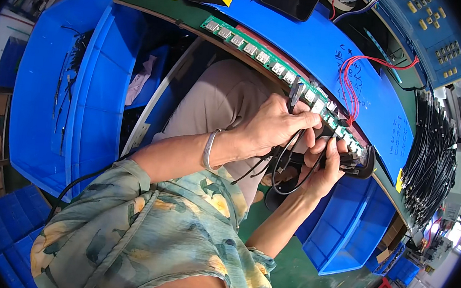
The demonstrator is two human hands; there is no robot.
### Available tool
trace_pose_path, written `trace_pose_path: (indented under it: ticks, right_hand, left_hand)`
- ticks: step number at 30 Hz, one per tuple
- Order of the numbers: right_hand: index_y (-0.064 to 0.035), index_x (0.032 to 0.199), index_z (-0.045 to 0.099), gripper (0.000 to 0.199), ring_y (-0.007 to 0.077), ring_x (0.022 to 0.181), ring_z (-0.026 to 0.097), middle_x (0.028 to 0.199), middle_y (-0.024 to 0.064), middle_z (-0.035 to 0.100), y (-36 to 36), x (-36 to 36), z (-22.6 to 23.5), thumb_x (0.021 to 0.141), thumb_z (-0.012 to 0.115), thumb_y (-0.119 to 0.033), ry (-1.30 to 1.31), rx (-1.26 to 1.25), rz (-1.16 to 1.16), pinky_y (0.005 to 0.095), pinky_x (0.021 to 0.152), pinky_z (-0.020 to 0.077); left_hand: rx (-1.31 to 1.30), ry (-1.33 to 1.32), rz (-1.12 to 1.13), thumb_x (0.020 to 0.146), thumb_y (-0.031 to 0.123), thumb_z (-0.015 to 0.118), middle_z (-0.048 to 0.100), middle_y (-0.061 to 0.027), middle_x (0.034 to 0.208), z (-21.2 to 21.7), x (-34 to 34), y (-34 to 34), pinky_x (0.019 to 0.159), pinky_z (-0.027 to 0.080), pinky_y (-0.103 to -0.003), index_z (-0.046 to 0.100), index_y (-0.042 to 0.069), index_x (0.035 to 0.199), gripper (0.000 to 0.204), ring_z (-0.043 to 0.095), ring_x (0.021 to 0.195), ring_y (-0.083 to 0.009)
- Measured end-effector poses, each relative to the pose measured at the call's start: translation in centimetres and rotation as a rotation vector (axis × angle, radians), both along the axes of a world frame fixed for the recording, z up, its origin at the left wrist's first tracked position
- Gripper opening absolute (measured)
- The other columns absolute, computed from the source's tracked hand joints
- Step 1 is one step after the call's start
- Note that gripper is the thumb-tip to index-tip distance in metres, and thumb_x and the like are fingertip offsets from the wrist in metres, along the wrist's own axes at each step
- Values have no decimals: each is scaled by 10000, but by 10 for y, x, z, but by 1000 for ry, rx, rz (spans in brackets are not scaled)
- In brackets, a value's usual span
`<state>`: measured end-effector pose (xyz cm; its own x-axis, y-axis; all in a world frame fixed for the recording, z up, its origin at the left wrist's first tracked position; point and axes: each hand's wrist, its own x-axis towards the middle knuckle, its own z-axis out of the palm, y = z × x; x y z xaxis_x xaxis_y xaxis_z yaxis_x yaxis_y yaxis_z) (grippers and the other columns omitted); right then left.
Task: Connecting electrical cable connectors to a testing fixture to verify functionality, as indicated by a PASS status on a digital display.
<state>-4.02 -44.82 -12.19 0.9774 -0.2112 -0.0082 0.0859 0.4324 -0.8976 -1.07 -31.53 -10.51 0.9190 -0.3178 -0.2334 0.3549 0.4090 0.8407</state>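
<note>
Floral shirt (161, 232): nearest lens.
Black cable (274, 176): looped below circuit-board strip (269, 63); likely light, springy; best held near its ends.
Left hand (272, 123): pinching cable.
Right hand (324, 164): pinching cable beside strip.

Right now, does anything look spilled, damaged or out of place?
Nothing looks plainly spilled or broken near the left hand or right hand. One mild oddity: a crumpled, pale pink, cloth-like piece lies at left, beside the large blue plastic bin, as if dropped.
</note>
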Motion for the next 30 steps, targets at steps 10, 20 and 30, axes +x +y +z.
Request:
trace_pose_path:
  ticks: [10, 20, 30]
  right_hand:
    - [-60, 731, 455, 84, 75, 387, 384, 547, 31, 476, 5, -6, 3, 799, 493, -92, 35, 69, 12, 169, 328, 279]
    - [-98, 773, 464, 94, 71, 425, 355, 654, 14, 442, -55, -87, -9, 846, 484, -156, -94, 76, -306, 185, 379, 323]
    - [-95, 738, 408, 182, 38, 340, 239, 512, -9, 374, -2, -49, 16, 857, 475, -215, 40, 76, -262, 187, 329, 228]
  left_hand:
    - [0, -45, -6, 814, 186, 515, 561, -28, 566, -1, -4, 2, 364, 288, -163, 592, -17, 810, 217, 399, 416, -17]
    - [-65, 71, -49, 837, 228, 486, 456, 37, 545, -20, -13, 26, 391, 293, -194, 550, 31, 725, 235, 350, 446, -28]
    - [508, -585, -620, 651, 243, 640, 539, -203, 573, -15, -51, -12, 529, 420, -357, 530, -79, 711, 345, 551, 529, -309]
